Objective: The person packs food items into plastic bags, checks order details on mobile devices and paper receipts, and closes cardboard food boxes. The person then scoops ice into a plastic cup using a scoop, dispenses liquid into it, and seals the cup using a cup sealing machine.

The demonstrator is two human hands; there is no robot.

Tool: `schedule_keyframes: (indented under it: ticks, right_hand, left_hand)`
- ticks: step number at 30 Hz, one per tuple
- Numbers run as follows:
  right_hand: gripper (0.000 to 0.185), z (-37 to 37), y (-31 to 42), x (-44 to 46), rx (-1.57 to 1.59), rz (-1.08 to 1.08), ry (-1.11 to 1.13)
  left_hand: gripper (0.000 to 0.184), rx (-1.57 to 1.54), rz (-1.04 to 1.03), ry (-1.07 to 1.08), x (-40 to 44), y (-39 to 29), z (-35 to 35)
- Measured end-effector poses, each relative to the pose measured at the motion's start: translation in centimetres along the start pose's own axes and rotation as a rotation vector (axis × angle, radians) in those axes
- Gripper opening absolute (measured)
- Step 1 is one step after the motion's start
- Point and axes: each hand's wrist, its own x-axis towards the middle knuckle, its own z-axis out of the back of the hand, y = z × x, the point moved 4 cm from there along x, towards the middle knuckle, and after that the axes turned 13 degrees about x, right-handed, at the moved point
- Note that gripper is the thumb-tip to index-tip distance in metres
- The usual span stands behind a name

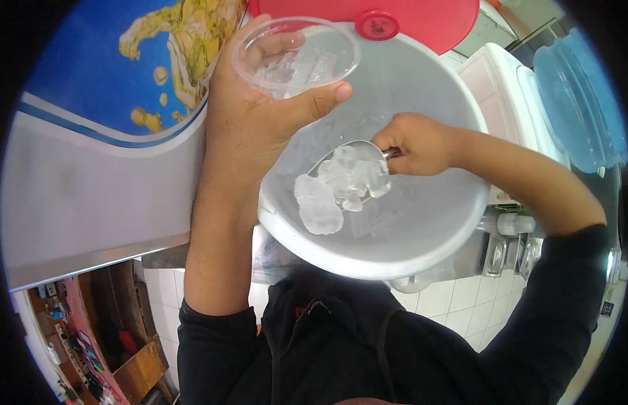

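My left hand is wrapped round a clear plastic cup, held up over the far left rim of a large white tub. Pieces of ice show inside the cup. In my right hand is the handle of a metal ice scoop, its fingers closed on it. The scoop is heaped with ice, and one large flat ice chunk hangs at its left edge. More ice lies below in the tub, partly hidden by the scoop.
A red lid is behind the tub. To the left stands a grey and blue cabinet with a printed picture. At right are a white container, a translucent blue plastic container and glass items on a metal surface.
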Motion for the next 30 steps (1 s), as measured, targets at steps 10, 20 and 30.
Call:
schedule_keyframes:
  ticks: [10,20,30]
  right_hand:
    - [0.02,6.8,2.8,-11.3,-0.26,0.02,-0.311]
    - [0.017,6.9,9.6,-11.3,-0.675,-0.125,-0.38]
    - [0.014,7.0,13.4,-13.3,-1.604,0.503,-0.879]
  left_hand:
    - [0.09,0.316,0.002,0.304,-0.3,-0.3,-1.4]
    - [0.094,0.33,-0.005,0.749,-1.8,-3.5,-4.7]
    - [0.093,-0.246,0.109,0.694,-1.8,-3.1,-3.7]
